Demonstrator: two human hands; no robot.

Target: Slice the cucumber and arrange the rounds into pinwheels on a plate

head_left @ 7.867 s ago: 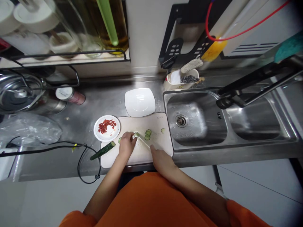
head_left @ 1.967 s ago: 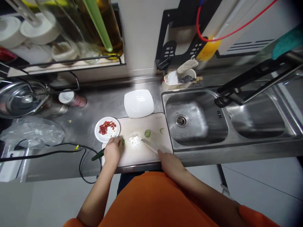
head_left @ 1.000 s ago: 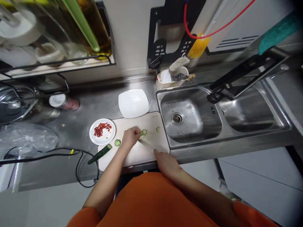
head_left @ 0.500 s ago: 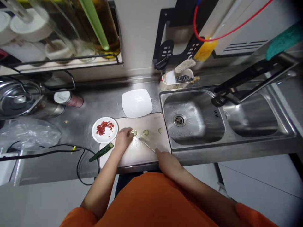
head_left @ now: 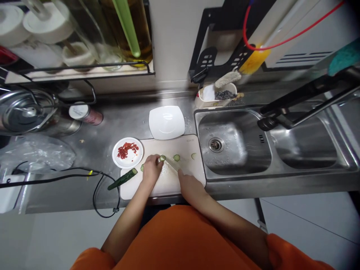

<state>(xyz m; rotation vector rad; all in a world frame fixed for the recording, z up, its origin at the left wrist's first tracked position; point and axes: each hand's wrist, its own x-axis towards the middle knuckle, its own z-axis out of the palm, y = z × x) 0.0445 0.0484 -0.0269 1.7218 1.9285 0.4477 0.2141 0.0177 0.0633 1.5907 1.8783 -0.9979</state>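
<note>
While pinched under left fingers, cucumber slice beside knife in clenched right fingers.

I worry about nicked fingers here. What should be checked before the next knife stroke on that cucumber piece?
1. Left hand pins the cucumber piece to the cutting board: ok.
2. Left fingertips clear of the blade: cannot tell, too small to see.
3. Right hand grips the knife: ok.
4. Loose slice is not under the blade: ok.
5. Long cucumber is out of the way at the board's left edge: ok.
6. Board lies flat and steady: cannot tell.
</note>
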